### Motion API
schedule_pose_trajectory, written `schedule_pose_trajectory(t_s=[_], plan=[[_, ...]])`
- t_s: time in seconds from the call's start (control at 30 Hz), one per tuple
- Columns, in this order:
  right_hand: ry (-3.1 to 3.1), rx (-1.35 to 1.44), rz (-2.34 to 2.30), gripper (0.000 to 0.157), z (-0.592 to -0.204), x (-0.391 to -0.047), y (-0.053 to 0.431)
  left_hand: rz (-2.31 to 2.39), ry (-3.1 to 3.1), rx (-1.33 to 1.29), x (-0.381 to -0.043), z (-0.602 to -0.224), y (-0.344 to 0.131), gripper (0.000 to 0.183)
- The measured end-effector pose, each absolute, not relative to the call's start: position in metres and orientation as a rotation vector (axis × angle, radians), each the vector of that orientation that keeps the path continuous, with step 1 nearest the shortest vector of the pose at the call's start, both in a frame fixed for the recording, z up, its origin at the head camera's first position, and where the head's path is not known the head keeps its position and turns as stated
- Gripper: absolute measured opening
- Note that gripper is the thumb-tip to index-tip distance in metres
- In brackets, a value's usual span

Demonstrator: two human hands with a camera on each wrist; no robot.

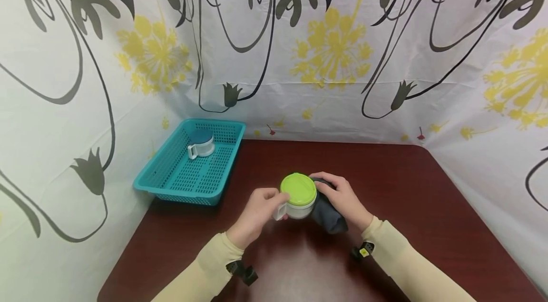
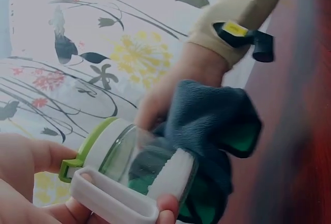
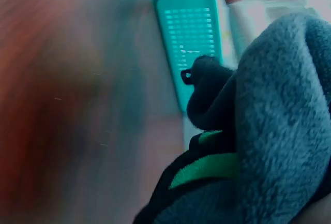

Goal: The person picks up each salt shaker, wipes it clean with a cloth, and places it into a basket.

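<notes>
Over the table, my left hand (image 1: 259, 209) grips the white handle (image 2: 114, 195) of a clear seasoning jar (image 2: 121, 149) with a lime-green lid (image 1: 298, 189). White grainy stuff (image 2: 173, 175) shows inside the jar, which lies tilted on its side in the left wrist view. My right hand (image 1: 342, 197) holds a dark grey-blue cloth (image 1: 328, 216) against the side of the jar away from the handle. In the right wrist view the bunched cloth (image 3: 282, 115), with a green patch, hides most of that hand.
A turquoise plastic basket (image 1: 181, 180) stands at the table's back left. Inside it sits a similar handled jar with a blue lid (image 1: 202, 137). The dark red table (image 1: 376, 169) reaches back to a flower-patterned curtain (image 1: 265, 116), which also hangs along both sides.
</notes>
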State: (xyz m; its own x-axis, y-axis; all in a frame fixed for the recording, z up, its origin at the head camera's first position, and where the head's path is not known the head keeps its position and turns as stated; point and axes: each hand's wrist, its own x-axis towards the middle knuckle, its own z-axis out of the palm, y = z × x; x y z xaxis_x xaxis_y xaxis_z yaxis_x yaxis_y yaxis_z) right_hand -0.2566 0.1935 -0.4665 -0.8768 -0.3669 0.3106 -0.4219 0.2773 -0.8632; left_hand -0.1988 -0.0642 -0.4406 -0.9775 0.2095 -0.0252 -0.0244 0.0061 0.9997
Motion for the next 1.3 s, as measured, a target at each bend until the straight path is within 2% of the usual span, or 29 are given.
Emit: schedule_pose_trajectory(t_s=[0.17, 0.53, 0.7, 0.83, 1.03, 1.3], plan=[[-2.477, 0.727, 1.745, 0.026, -0.473, -0.256, 0.193, 2.083, 2.059, 0.187, -0.201, -0.439, -0.067, 0.035], [-2.371, 0.698, 1.760, 0.027, -0.462, -0.251, 0.190, 2.082, 2.065, 0.124, -0.204, -0.440, -0.067, 0.036], [-2.355, 0.722, 1.487, 0.031, -0.453, -0.247, 0.190, 2.070, 2.055, 0.125, -0.206, -0.444, -0.066, 0.038], [-2.384, 0.876, 1.224, 0.041, -0.442, -0.245, 0.194, 2.070, 2.034, 0.129, -0.208, -0.446, -0.068, 0.037], [-2.463, 1.076, 0.944, 0.067, -0.431, -0.243, 0.206, 2.094, 2.029, 0.134, -0.211, -0.446, -0.073, 0.035], [-2.449, 0.952, 0.505, 0.065, -0.438, -0.251, 0.215, 2.111, 2.030, 0.161, -0.213, -0.446, -0.077, 0.035]])
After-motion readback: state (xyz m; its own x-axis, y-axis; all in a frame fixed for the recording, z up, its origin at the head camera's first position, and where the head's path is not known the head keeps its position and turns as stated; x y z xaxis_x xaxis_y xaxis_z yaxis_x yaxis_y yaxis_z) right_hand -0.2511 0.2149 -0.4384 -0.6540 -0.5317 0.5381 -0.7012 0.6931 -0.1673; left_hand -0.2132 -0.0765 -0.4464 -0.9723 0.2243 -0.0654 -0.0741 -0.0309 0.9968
